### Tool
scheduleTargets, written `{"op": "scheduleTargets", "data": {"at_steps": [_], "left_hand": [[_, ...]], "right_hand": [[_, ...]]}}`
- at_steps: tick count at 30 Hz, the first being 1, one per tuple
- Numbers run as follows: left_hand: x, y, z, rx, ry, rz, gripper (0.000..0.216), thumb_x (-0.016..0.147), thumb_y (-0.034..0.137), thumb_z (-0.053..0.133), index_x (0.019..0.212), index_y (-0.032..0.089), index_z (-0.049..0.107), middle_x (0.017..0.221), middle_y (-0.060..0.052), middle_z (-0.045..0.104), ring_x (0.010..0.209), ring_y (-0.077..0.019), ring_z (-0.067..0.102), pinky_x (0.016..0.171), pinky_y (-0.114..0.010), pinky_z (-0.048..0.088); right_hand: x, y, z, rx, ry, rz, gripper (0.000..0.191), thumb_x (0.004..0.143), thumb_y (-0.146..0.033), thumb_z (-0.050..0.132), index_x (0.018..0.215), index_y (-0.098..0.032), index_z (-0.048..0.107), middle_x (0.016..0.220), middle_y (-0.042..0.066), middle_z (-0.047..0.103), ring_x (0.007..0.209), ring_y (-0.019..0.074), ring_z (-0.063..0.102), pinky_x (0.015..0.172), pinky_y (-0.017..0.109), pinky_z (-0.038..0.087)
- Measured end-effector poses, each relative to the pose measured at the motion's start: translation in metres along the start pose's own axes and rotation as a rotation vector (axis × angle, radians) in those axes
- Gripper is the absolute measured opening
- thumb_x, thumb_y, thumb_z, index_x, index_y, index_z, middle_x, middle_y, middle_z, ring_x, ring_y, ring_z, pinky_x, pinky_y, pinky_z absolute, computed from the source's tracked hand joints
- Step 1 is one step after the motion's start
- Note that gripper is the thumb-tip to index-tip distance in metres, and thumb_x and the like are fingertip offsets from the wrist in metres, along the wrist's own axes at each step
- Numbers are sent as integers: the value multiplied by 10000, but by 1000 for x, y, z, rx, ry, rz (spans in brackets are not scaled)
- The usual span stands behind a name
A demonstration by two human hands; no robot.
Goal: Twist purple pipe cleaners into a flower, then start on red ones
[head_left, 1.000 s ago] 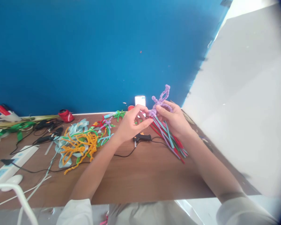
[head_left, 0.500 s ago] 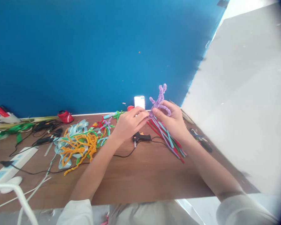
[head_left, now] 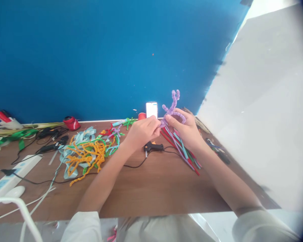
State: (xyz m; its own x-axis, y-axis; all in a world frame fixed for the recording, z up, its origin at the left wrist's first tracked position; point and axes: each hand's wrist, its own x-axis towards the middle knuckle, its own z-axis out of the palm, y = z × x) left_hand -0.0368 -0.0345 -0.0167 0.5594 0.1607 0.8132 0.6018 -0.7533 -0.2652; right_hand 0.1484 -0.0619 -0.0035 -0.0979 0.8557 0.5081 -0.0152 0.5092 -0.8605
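Both of my hands are closed on a twisted purple pipe cleaner figure [head_left: 172,107], raised above the back of the table. My left hand [head_left: 143,130] pinches its lower left end, with the fingers curled in. The thumb and fingers of my right hand [head_left: 185,126] grip its middle, and several branches stick up and out past them. Beneath my right hand lies a bundle of straight pipe cleaners [head_left: 184,151] in red, purple, blue and green. A black glue gun [head_left: 153,146] rests on the table below my left hand.
Orange twisted pipe cleaners [head_left: 91,154] lie over a heap of light blue ribbon [head_left: 78,139] on the left. A lit phone [head_left: 152,109] leans on the blue wall [head_left: 103,60], near a red spool [head_left: 141,116]. Farther left are a power strip [head_left: 17,173] and loose black cables.
My left hand's fingers have curled in more tightly, and that hand has turned at the figure's lower end. My right hand keeps its hold. The whole view has shifted slightly.
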Motion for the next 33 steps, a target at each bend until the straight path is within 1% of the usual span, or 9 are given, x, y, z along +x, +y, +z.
{"op": "scheduleTargets", "data": {"at_steps": [3, 9, 11, 13, 17, 19, 21, 29, 33], "left_hand": [[-1, 0, 2, -23, 30, -33, 112, 903, 139, 506, 821, 208, 476, 696, 26, 592, 574, -108, 516, 542, -252, 338], [-4, 4, 2, -157, 22, -67, 95, 979, 247, 501, 903, 211, 546, 781, -7, 674, 655, -118, 604, 613, -258, 402], [-3, 7, -1, -266, 24, -152, 121, 991, 286, 493, 928, 207, 561, 794, -6, 679, 641, -109, 590, 613, -256, 405], [-2, 9, -4, -387, 14, -297, 175, 1005, 328, 477, 923, 203, 569, 756, 3, 651, 621, -105, 560, 602, -254, 398], [5, 11, -8, -811, -110, -606, 313, 1022, 450, 442, 879, 196, 558, 720, 5, 593, 628, -108, 551, 580, -242, 419], [8, 11, -8, -1036, -197, -683, 327, 1011, 486, 458, 911, 192, 559, 774, -2, 602, 642, -103, 565, 571, -230, 436], [10, 12, -7, -1156, -248, -717, 306, 989, 484, 511, 936, 188, 566, 819, -5, 611, 654, -95, 572, 575, -220, 447], [12, 13, -11, -1240, -244, -799, 262, 884, 390, 667, 772, 169, 585, 691, 8, 607, 580, -88, 536, 550, -222, 449], [12, 17, -12, -948, -177, -643, 230, 891, 318, 633, 714, 175, 600, 656, 8, 594, 593, -101, 499, 568, -238, 410]], "right_hand": [[-1, -1, 1, 30, 2, -15, 271, 901, -425, 714, 788, -205, 603, 610, -46, 529, 546, 101, 468, 544, 264, 367], [1, -3, 0, 68, 22, -25, 301, 880, -485, 724, 814, -225, 589, 623, -42, 562, 532, 116, 502, 527, 271, 387], [1, -4, 0, 76, 22, -29, 308, 872, -494, 731, 824, -224, 590, 647, -37, 572, 541, 118, 514, 526, 272, 389], [1, -5, -1, 70, 30, -40, 315, 874, -497, 729, 817, -222, 587, 656, -36, 573, 544, 115, 519, 525, 269, 388], [-1, -8, 0, 60, 44, -59, 313, 888, -491, 715, 807, -217, 588, 663, -34, 577, 546, 108, 528, 514, 261, 386], [-1, -9, 0, 61, 51, -69, 301, 895, -482, 709, 817, -216, 593, 672, -34, 582, 547, 104, 531, 513, 257, 388], [-1, -9, 0, 61, 60, -72, 296, 897, -483, 707, 830, -216, 598, 684, -31, 592, 548, 102, 533, 513, 256, 391], [0, -4, 0, 62, 65, -59, 296, 901, -494, 698, 820, -225, 605, 644, -29, 600, 536, 114, 536, 515, 262, 422], [-2, -5, 5, 126, 102, -10, 306, 869, -500, 728, 818, -230, 594, 683, -24, 609, 540, 116, 557, 475, 253, 419]]}}
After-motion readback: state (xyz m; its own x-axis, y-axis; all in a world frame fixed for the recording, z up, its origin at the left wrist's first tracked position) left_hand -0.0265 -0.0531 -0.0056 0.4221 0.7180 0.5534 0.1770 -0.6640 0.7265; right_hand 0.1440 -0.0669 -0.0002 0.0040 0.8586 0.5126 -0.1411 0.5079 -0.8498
